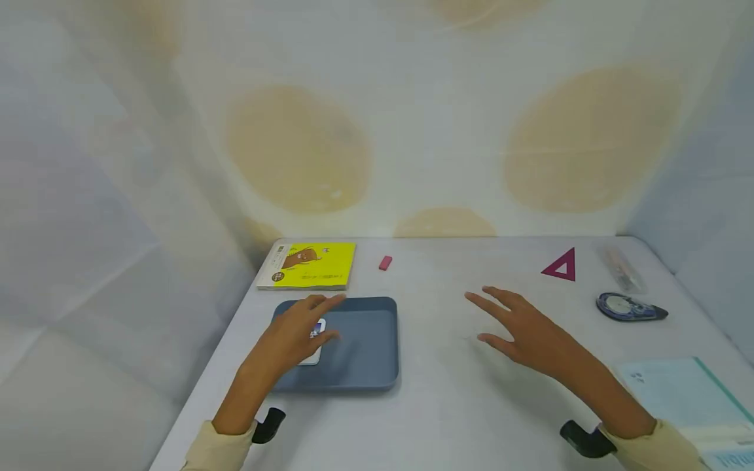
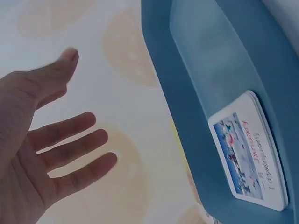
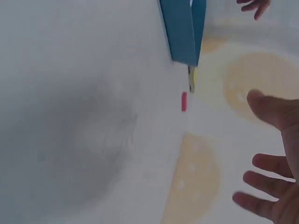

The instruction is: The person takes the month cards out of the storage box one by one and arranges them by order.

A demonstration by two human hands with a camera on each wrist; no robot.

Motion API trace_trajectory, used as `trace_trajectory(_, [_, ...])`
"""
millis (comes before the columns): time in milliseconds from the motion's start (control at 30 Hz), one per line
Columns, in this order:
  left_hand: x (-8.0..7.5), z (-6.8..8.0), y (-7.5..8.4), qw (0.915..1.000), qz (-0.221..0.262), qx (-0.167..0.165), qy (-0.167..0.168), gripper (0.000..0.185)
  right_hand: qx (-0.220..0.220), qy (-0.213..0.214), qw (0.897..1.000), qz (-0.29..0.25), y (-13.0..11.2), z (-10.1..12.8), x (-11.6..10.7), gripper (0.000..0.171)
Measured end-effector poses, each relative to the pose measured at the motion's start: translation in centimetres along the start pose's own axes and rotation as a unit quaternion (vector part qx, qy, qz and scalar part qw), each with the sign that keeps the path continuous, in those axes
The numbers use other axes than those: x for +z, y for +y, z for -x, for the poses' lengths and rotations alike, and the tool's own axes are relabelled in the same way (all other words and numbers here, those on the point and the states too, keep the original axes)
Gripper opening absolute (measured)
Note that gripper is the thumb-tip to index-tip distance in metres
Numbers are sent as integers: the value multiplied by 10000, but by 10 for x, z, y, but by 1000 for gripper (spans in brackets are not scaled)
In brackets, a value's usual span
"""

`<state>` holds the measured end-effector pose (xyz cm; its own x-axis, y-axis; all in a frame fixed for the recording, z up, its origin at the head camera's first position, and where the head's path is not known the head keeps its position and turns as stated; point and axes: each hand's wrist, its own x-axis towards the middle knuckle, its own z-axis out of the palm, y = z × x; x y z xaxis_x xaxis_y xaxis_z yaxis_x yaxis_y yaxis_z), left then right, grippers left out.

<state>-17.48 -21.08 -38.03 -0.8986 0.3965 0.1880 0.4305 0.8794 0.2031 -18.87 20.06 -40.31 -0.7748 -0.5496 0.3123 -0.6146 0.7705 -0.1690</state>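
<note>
Blue tray [image 1: 377, 353] already holds a white card pack [image 2: 250, 151], lying flat under the left hand [image 1: 297, 333], whose fingers are spread and grip nothing; judged placed. Right hand [image 1: 524, 327] hovers with fingers wide over the pale bench [image 1: 448, 405]; eraser [image 1: 385, 263], yellow book [image 1: 309, 265], triangle [image 1: 561, 265] lie outside, yellow-spotted walls behind.

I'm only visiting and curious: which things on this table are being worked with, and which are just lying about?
In hand:
left hand, open above the blue tray
white card lying in the tray
right hand, open, holding nothing

Lying about:
yellow book
pink eraser
red triangle
tape dispenser
teal folder
</note>
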Motion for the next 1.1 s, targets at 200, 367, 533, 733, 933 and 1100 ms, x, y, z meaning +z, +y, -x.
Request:
trace_trajectory(200, [-3,11,-14,9979,-196,-473,408,65,-371,164,9974,-601,-20,-37,10,62])
trace_trajectory(367, [-7,21,-22,9928,-166,-1118,407,65,-776,446,9880,-1255,-40,-70,19,49])
trace_trajectory(533, [-7,29,-33,9874,4,-1525,431,61,-495,377,9765,-2063,-60,-97,32,44])
trace_trajectory(733, [1,34,-58,9731,336,-2274,174,62,-312,25,9709,-2374,-85,-132,50,39])
trace_trajectory(933, [12,48,-77,9621,536,-2667,-179,63,-300,-509,9623,-2655,-111,-164,73,36])
trace_trajectory(1100, [19,59,-87,9501,997,-2944,-248,63,-408,-857,9584,-2691,-127,-187,96,35])
